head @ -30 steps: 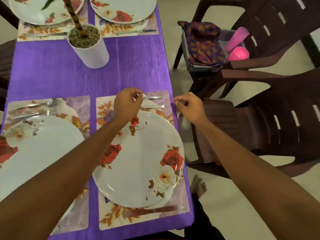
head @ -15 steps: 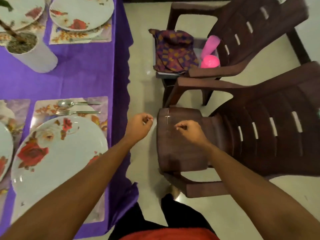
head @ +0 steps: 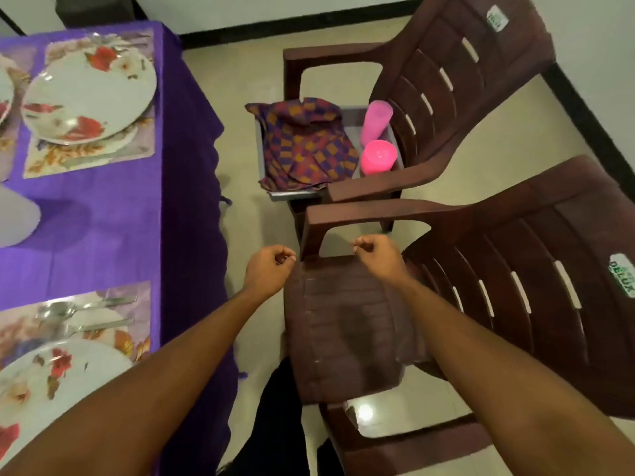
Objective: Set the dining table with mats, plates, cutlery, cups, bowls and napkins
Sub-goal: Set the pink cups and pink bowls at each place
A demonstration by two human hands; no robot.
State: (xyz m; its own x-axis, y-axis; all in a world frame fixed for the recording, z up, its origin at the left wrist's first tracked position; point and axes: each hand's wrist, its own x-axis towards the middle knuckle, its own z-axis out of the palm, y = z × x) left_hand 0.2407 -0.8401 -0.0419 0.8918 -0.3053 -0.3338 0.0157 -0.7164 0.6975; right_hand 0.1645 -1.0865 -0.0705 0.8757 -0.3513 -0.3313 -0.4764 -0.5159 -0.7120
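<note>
Person is standing btw table and chairs, both forearms reaching fwd. L hand [head: 271, 269] is hovering over the floor gap just beside the front edge of the near chair [head: 343, 321]. Its fingers are curling in to the thumb and nothing is showing in the grip. R hand [head: 378, 255] is hovering over the same chair's seat, fingers likewise curling in, holding nothing visible. Hands are level w/ each other, near but apart, and neither is touching the chair.

Napkins [head: 305, 146], checked purple/orange cloth, are lying bunched in a grey tray [head: 292, 195] sitting on the seat of the far chair [head: 446, 80]. They are lying beyond both hands, well apart from them. In the tray's R part a tall pink cup [head: 376, 121] is leaning and a second pink cup [head: 379, 156] is standing just in front of it.

Table, L of the hands, is wearing a purple tablecloth [head: 103, 228]. Near plate [head: 51, 383], floral, is sitting on the near mat [head: 141, 293], w/ spoon [head: 68, 307] and fork [head: 92, 327] lying side by side on the mat beyond the plate. Far plate [head: 89, 97] is sitting on the far mat [head: 44, 163]. White pot [head: 13, 218] is showing partly at the L edge
</note>
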